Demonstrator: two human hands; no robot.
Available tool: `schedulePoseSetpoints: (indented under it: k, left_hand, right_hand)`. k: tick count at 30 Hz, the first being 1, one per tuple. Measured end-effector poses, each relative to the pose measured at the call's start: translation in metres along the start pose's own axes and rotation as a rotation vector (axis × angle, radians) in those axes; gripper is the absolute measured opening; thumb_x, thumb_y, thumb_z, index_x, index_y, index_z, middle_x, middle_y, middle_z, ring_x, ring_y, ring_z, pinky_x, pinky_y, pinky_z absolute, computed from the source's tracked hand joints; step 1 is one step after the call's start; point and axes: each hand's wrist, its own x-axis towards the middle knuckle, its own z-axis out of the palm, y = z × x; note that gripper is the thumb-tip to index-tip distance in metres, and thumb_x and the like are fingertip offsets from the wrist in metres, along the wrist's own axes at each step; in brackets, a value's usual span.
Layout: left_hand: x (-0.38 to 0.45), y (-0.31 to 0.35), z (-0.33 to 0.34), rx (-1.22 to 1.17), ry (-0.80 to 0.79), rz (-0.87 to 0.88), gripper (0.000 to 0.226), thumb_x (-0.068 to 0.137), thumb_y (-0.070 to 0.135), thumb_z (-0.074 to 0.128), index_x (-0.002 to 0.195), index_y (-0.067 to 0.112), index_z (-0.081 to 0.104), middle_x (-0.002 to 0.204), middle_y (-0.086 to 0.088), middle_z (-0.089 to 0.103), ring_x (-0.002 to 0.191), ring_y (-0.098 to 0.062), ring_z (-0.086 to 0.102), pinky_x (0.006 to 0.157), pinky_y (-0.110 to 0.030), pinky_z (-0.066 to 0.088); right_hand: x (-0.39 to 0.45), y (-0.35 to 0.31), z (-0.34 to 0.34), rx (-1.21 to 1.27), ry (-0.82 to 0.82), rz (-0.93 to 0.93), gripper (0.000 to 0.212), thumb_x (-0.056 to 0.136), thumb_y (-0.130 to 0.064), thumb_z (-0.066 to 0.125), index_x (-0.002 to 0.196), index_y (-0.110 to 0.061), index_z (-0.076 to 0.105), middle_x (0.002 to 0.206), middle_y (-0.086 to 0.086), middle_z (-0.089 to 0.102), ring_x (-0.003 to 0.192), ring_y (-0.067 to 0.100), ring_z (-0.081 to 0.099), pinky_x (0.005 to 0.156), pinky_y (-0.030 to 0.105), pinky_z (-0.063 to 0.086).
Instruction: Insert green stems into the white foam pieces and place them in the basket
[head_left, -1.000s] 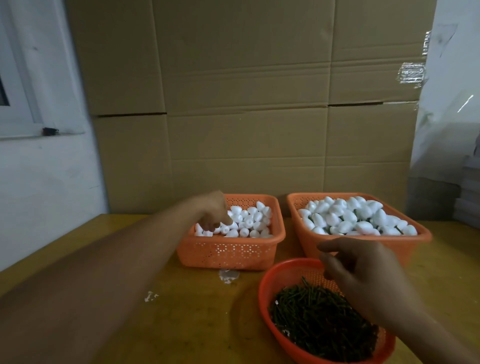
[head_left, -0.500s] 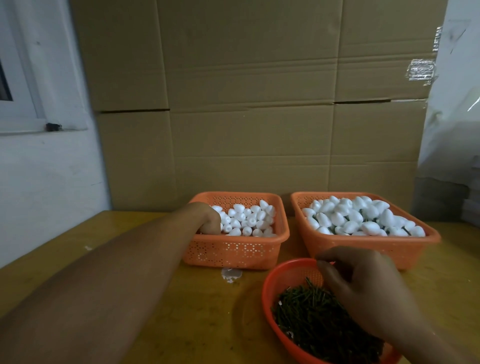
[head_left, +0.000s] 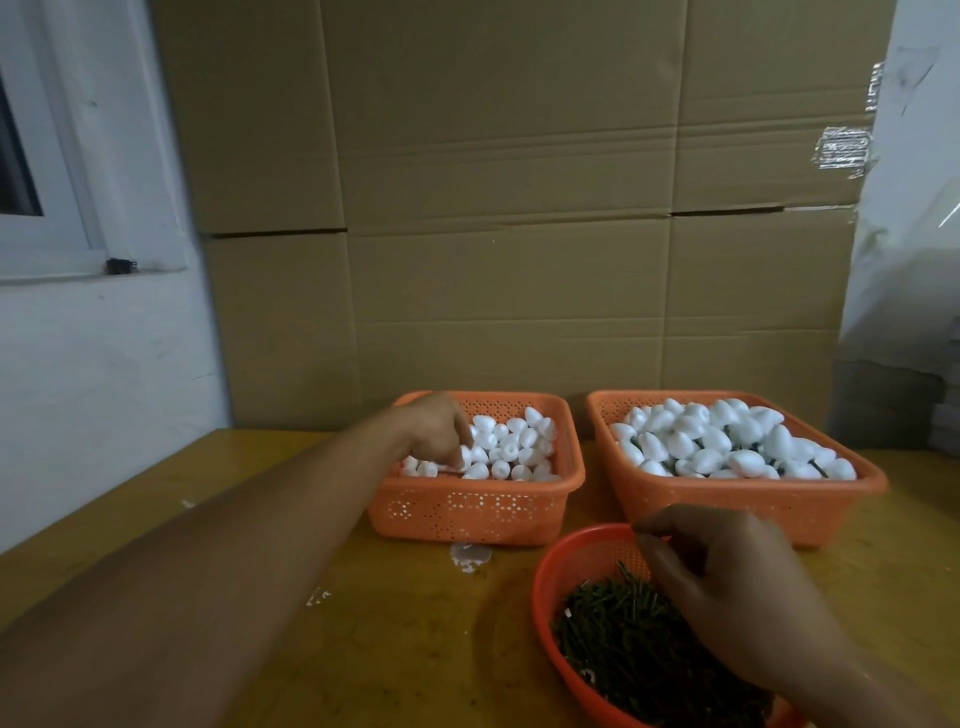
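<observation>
The left hand, which a second ago was buried among the white foam pieces, now pinches one in the left basket — picking under way. The right hand, fingers curled, hovers over the green stems; whether it holds one cannot be told — finished pieces fill the right basket.

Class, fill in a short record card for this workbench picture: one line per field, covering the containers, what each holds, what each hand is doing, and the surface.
Surface: yellow wooden table
Left basket: small white foam pieces
Right basket: larger foam pieces, dark stems showing between them
Round bowl: green stems
Left hand: reaches into the left basket, fingertips down among the foam
Right hand: over the bowl, fingers curled; any stem held is not visible
Backdrop: cardboard boxes
</observation>
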Motion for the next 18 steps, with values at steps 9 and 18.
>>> schedulePoseSetpoints:
  k: [9, 18]
  left_hand:
    - [-0.062, 0.032, 0.019, -0.457, 0.370, 0.393, 0.023, 0.082, -0.002, 0.070, 0.095, 0.018, 0.066, 0.095, 0.008, 0.070, 0.095, -0.007, 0.067, 0.079, -0.020, 0.055]
    - [-0.117, 0.062, 0.053, -0.770, 0.326, 0.529, 0.022, 0.086, -0.004, 0.069, 0.096, 0.015, 0.066, 0.097, 0.004, 0.073, 0.098, -0.006, 0.070, 0.088, -0.023, 0.055]
  right_hand:
    - [-0.002, -0.006, -0.002, -0.103, -0.168, -0.019, 0.019, 0.085, -0.032, 0.073, 0.103, -0.039, 0.075, 0.090, -0.019, 0.074, 0.083, 0.001, 0.067, 0.079, 0.023, 0.054]
    - [-0.006, -0.008, -0.010, -0.335, -0.397, -0.026, 0.023, 0.089, -0.045, 0.061, 0.111, -0.048, 0.068, 0.109, -0.010, 0.059, 0.107, 0.007, 0.053, 0.094, 0.030, 0.051]
